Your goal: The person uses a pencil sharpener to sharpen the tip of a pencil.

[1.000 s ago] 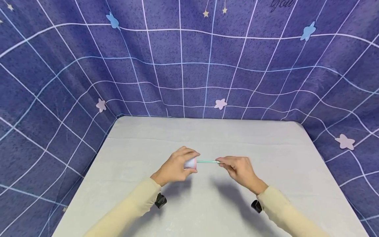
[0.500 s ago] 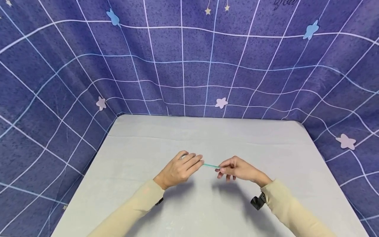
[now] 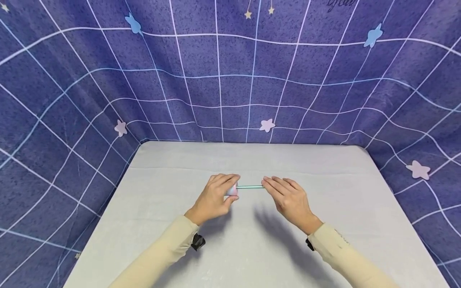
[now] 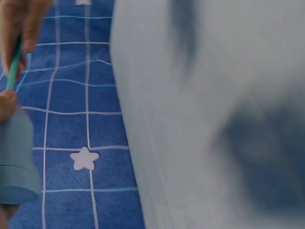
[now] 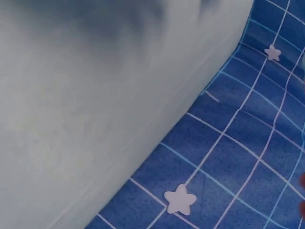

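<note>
My left hand (image 3: 213, 199) grips a small pale blue and pink pencil sharpener (image 3: 232, 190), shaped like a tapered cup, with fingers over its top and the thumb below. A thin teal pencil (image 3: 250, 187) runs level from the sharpener's pink end across to my right hand (image 3: 292, 201), which holds its other end under the fingers. In the left wrist view the sharpener (image 4: 18, 148) shows its wide rounded base at the left edge, and the pencil (image 4: 14, 71) rises from its narrow end. The pencil's tip is hidden inside the sharpener.
Both hands are above a white-covered table (image 3: 252, 160), with their shadows on the cloth. A purple-blue curtain (image 3: 201, 92) with a grid and stars hangs behind and at both sides. A small black device (image 3: 197, 242) is strapped at the left wrist.
Both hands have turned about the pencil's line; the right fingers now lie over the pencil instead of beneath it. The sharpener shows again, and both hands sit slightly higher in view.
</note>
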### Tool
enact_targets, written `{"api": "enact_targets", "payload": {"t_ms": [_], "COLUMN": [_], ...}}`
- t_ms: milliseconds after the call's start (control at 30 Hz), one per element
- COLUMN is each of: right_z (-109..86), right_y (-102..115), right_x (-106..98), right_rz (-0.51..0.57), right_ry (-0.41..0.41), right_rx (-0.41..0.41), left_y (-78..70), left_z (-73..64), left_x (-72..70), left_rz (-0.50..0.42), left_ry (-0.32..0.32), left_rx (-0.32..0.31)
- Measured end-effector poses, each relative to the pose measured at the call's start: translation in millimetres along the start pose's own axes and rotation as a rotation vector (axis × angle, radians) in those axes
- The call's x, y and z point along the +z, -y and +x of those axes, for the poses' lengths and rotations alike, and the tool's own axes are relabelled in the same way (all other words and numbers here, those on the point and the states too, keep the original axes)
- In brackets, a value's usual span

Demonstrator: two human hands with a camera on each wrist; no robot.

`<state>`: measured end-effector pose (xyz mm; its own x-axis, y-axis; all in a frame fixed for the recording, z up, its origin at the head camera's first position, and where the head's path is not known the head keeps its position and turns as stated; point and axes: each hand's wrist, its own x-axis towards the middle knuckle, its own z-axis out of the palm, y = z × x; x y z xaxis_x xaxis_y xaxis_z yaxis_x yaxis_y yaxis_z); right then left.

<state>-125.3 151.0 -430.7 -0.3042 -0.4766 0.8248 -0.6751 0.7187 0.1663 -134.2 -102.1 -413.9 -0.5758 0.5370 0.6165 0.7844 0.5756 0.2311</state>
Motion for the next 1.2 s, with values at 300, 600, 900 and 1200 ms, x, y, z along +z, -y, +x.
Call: {"api": "enact_targets", "payload": {"t_ms": [300, 600, 900, 1200], "right_z": [-4.2, 6.4, 10.9, 5.4], "right_y": [0, -12, -30, -45], "right_x": [-1, -11, -8, -13], "right_rz": [0.277, 0.928, 1.236, 1.368], "right_ry": [0.122, 0.640, 0.874, 0.988], "right_rx": [0.138, 0.561, 0.625, 0.705], "left_y": [-1.4, 8.8, -0.9, 11.9], "left_z": [-2.5, -5.8, -0.2, -10.5], "left_x": [-2.1, 7.8, 4.5, 14.6], "left_rz": [0.166, 0.630, 0.665, 0.622], "left_ry": [0.030, -0.198, -0.297, -0.264], "left_rx": [0.172, 0.514, 0.585, 0.524]}}
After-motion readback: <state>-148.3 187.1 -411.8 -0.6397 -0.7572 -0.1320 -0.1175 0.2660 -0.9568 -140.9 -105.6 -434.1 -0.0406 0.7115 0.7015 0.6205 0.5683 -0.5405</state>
